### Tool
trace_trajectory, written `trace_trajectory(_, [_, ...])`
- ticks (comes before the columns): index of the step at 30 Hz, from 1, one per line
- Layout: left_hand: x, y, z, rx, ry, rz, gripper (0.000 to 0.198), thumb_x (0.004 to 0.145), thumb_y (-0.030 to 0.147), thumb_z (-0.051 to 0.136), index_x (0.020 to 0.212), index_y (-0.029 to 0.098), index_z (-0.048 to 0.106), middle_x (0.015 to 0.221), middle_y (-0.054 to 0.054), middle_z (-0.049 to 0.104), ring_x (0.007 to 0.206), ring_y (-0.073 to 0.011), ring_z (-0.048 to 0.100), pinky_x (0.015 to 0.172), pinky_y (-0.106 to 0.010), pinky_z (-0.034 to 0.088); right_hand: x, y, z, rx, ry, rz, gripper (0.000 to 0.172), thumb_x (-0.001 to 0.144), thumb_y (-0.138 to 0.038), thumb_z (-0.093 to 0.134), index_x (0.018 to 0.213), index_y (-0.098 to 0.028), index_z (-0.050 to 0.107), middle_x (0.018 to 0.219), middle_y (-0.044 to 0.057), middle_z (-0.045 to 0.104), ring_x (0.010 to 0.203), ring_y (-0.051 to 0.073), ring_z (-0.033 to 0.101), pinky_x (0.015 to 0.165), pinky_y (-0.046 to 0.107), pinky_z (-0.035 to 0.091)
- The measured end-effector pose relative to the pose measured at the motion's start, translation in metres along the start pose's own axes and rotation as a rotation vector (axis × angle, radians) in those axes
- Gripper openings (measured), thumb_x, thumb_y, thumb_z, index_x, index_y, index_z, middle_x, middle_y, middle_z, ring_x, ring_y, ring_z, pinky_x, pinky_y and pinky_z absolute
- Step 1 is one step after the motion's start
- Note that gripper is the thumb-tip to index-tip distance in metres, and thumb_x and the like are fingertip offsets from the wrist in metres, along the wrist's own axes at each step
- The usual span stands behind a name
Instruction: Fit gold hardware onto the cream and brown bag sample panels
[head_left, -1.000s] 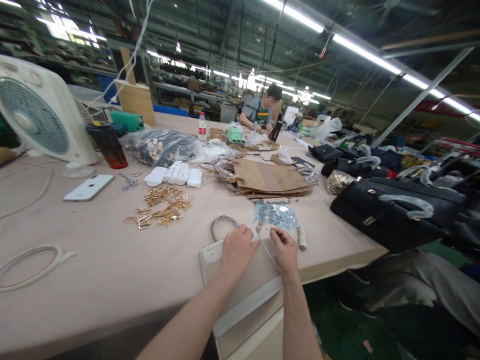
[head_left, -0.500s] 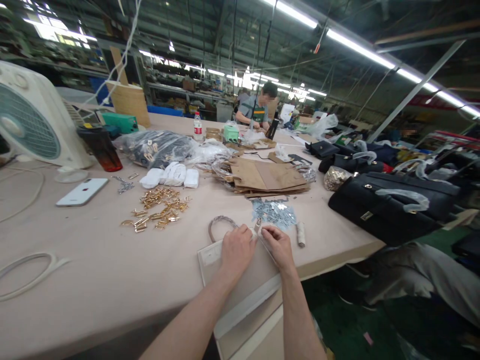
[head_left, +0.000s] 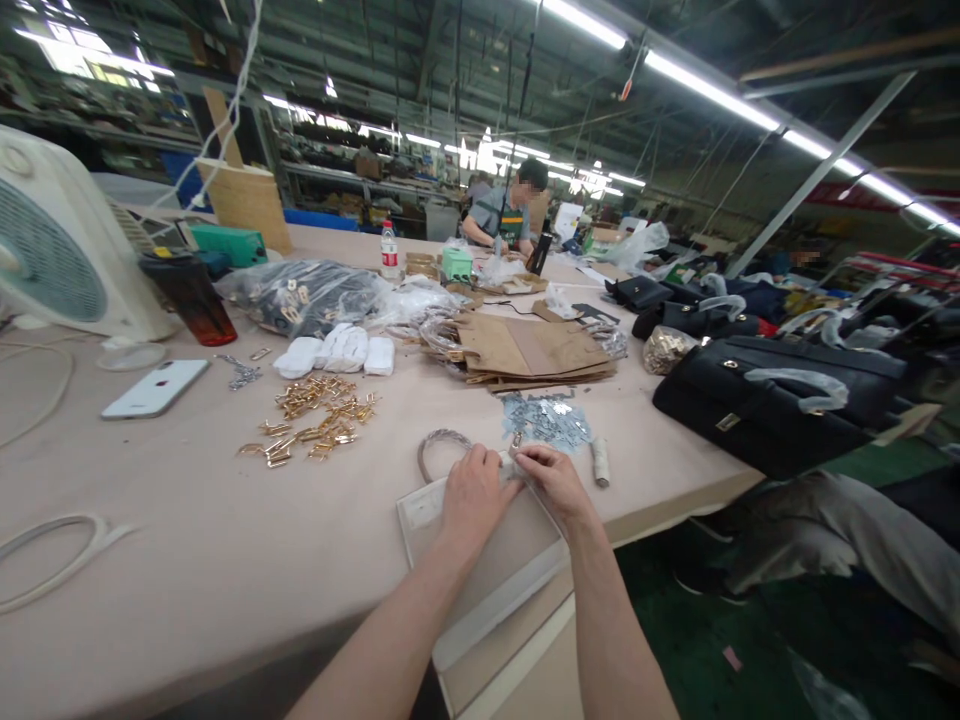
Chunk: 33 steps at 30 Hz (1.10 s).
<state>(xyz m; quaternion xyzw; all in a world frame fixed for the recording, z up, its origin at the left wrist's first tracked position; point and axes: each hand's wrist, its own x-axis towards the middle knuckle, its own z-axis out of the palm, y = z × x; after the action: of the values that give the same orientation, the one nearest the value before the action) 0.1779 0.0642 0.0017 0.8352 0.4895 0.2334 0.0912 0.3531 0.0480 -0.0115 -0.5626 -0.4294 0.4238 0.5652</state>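
A beige bag panel (head_left: 510,570) with pale edges lies at the table's front edge, its brown looped handle (head_left: 425,455) lying beyond its upper edge. My left hand (head_left: 474,492) rests on the upper part of the panel, fingers curled over its top edge. Just right of it, my right hand (head_left: 555,482) is pinched at the same edge; what sits between its fingertips is hidden. A small metal clasp (head_left: 517,440) sticks up at that edge, close to the right fingertips. Beyond lies a pile of flat grey metal plates (head_left: 547,420). To the right stands a thread spool (head_left: 601,462).
Gold metal fittings (head_left: 315,420) lie to the left, near white bundles (head_left: 341,350) and a phone (head_left: 155,389). Stacked brown bag pieces (head_left: 529,348) sit ahead. Black bags (head_left: 780,400) line the right side. A fan (head_left: 67,240) stands far left; a co-worker (head_left: 502,215) works across the table.
My right hand has shifted slightly left, closer to my left hand, and its fingers now cover more of the clasp. The view has moved a little.
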Motion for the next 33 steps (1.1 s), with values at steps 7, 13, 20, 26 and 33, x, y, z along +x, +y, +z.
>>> trace_trajectory(7, [0.0005,-0.0002,0.0002,0.001,-0.001,0.005,0.032,0.094,0.050,0.066,0.103,0.020,0.064,0.105,-0.008,0.060,0.099,-0.0259,0.060,0.085,-0.037,0.047,0.0055,-0.0015,0.0058,-0.132,-0.131,-0.001,0.028,0.071,-0.044,0.082,0.084,-0.019,0.083,0.080,0.005,0.075,0.077,0.021,0.062,0.070,0.030,0.049])
trace_trajectory(13, [0.0011,-0.0008,-0.0006,-0.010,-0.006,0.013,0.031,0.094,0.049,0.065,0.103,0.019,0.064,0.105,-0.009,0.060,0.100,-0.0261,0.060,0.086,-0.038,0.047,0.0072,-0.0018,0.0060,-0.187,-0.167,-0.028,0.025,0.074,-0.043,0.080,0.083,-0.019,0.082,0.081,0.003,0.074,0.076,0.020,0.061,0.073,0.030,0.047])
trace_trajectory(20, [0.0010,-0.0021,0.0008,-0.010,-0.003,-0.001,0.030,0.092,0.047,0.068,0.102,0.019,0.062,0.105,-0.008,0.060,0.100,-0.0254,0.060,0.087,-0.037,0.047,0.0059,0.0011,0.0088,-0.212,-0.182,-0.067,0.025,0.079,-0.043,0.076,0.085,-0.019,0.080,0.082,0.002,0.074,0.078,0.020,0.062,0.075,0.030,0.046])
trace_trajectory(26, [0.0008,-0.0034,0.0013,-0.024,0.004,-0.002,0.027,0.091,0.041,0.069,0.104,0.019,0.060,0.105,-0.007,0.059,0.098,-0.0250,0.060,0.086,-0.037,0.048,0.0033,0.0052,0.0094,-0.289,-0.145,-0.115,0.022,0.081,-0.041,0.074,0.089,-0.021,0.080,0.086,0.003,0.075,0.081,0.021,0.063,0.079,0.032,0.048])
trace_trajectory(33, [0.0008,-0.0039,-0.0020,-0.055,-0.009,0.008,0.026,0.092,0.041,0.068,0.102,0.019,0.061,0.103,-0.007,0.059,0.096,-0.0249,0.060,0.085,-0.037,0.048,0.0020,0.0019,0.0092,-0.350,-0.120,-0.134,0.021,0.082,-0.040,0.074,0.089,-0.021,0.081,0.085,0.003,0.075,0.081,0.022,0.064,0.079,0.032,0.048])
